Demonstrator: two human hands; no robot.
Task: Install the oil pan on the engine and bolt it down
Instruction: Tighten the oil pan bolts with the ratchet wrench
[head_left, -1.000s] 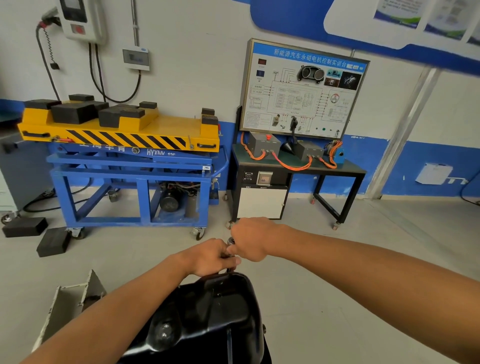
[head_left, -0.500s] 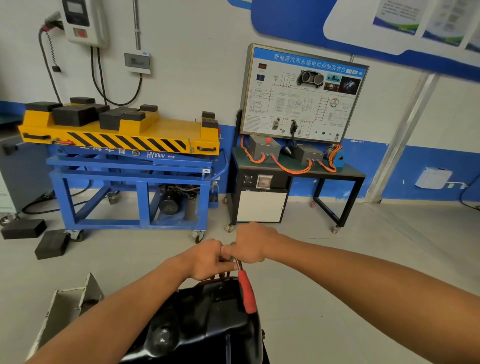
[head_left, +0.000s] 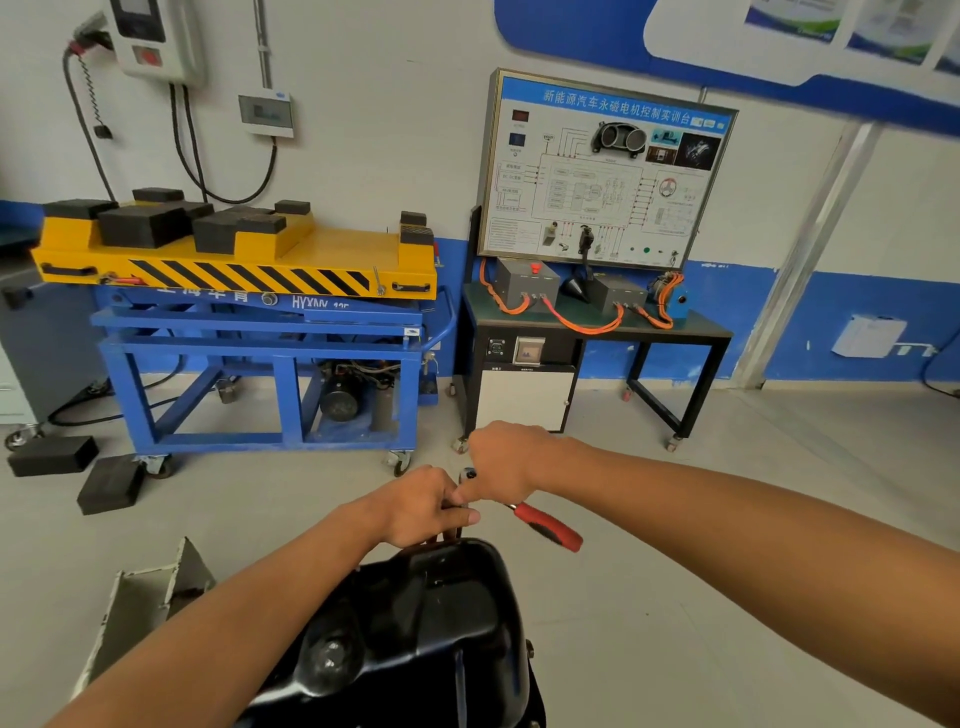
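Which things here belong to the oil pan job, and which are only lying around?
For the job: oil pan; red-handled ratchet; left hand and right hand gripping it.
Lying about: yellow lift table; training panel; black floor blocks; grey tray.

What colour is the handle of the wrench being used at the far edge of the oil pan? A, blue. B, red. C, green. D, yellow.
B: the wrench handle sticking out to the right, just beyond the black oil pan, is red.
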